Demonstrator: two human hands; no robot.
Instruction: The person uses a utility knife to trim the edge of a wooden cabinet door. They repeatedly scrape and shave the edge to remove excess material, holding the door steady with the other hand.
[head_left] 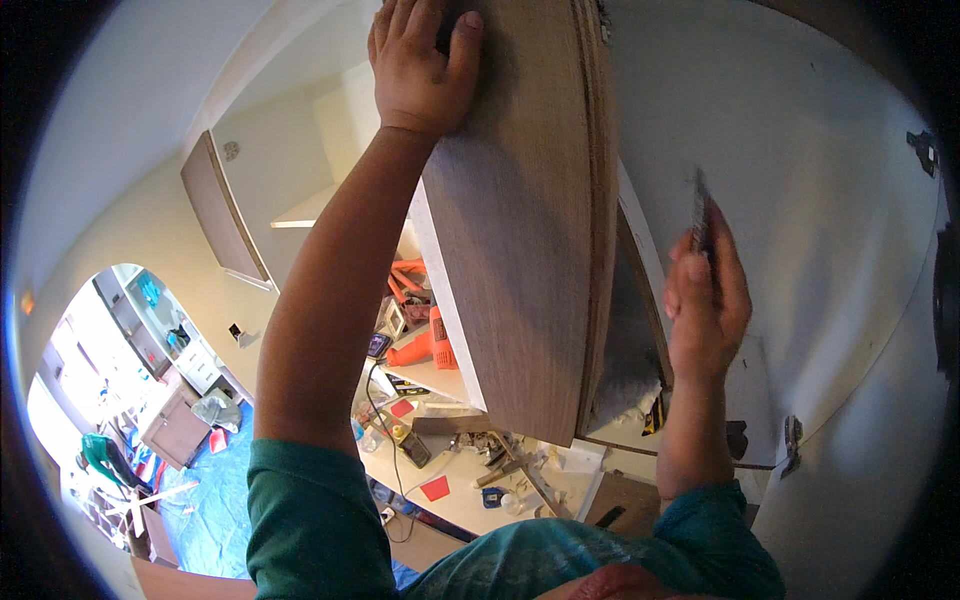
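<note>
A tall wood-grain panel (510, 220) with a pale left edge and a raw, layered right edge stands before me. My left hand (425, 75) lies on its upper left part, fingers stretched out and thumb apart; the fingertips run out of the picture. To the right of the panel, my right hand (708, 310) is closed around a narrow grey metal tool (700, 215), its thin tip pointing up. Motion blur hides the tool's exact kind. It is apart from the panel, in front of a pale wall surface (800, 200).
Below is a cluttered worktop (440, 490) with wood offcuts, a yellow-black device (411, 445), a cord and red pieces (435, 488). An orange power tool (430, 345) sits behind the panel. Metal hinges (792, 440) are on the right. At far left, an archway shows blue floor sheeting (215, 500).
</note>
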